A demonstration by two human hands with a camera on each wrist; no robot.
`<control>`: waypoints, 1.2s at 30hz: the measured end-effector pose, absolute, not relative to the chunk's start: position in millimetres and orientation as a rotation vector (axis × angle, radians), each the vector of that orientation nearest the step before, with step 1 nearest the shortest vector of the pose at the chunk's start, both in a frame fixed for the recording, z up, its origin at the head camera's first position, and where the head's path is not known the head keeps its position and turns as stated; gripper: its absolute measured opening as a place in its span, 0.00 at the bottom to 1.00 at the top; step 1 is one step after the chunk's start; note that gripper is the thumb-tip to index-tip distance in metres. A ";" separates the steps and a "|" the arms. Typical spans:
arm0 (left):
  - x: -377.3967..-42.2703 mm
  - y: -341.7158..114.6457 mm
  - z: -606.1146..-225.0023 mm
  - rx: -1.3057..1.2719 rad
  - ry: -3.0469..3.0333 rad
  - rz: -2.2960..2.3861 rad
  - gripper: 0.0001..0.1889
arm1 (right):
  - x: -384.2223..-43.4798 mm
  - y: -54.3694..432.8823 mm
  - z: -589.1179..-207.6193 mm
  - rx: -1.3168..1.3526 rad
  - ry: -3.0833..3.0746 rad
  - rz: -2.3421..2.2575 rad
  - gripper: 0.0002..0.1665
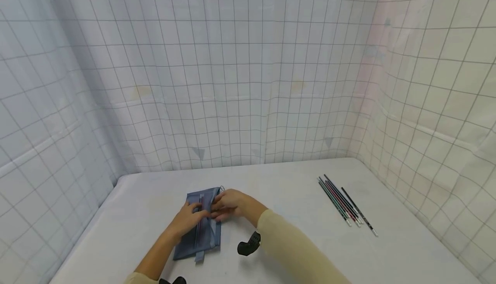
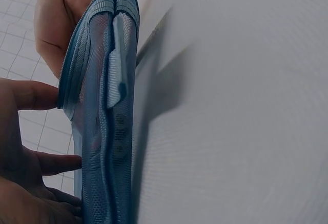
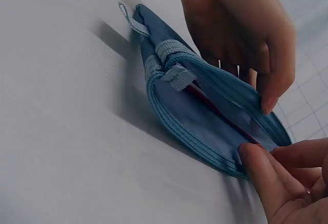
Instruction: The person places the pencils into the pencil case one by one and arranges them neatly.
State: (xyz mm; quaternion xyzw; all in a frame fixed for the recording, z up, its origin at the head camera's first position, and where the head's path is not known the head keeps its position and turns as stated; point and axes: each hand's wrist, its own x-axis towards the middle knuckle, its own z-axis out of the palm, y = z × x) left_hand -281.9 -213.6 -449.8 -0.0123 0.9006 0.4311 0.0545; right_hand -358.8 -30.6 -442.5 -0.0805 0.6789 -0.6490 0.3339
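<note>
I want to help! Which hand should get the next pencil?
Probably the right grip: it's nearer the loose pencils. The left grip is farther away and holds the open pouch.

Plain cream sleeves (image 1: pixel 300 246) are worn, with a rounded black device (image 1: pixel 249 245) at each cuff.

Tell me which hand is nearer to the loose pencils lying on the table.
Right. The right hand is at the blue pouch's opening, to the left of the pencils; the left hand is on the pouch, farther left.
</note>
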 end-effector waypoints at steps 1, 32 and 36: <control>-282.0 -213.4 -450.5 -0.036 2.740 1.304 0.41 | -358.1 -28.7 -441.5 -0.208 1.784 -1.688 0.19; -282.3 -209.2 -453.3 -0.029 2.809 1.219 0.41 | -358.6 24.6 -401.9 -0.320 2.015 -1.531 0.22; -282.6 -209.6 -454.4 -0.027 2.804 1.233 0.41 | -358.9 35.3 -397.3 -0.324 2.031 -1.528 0.22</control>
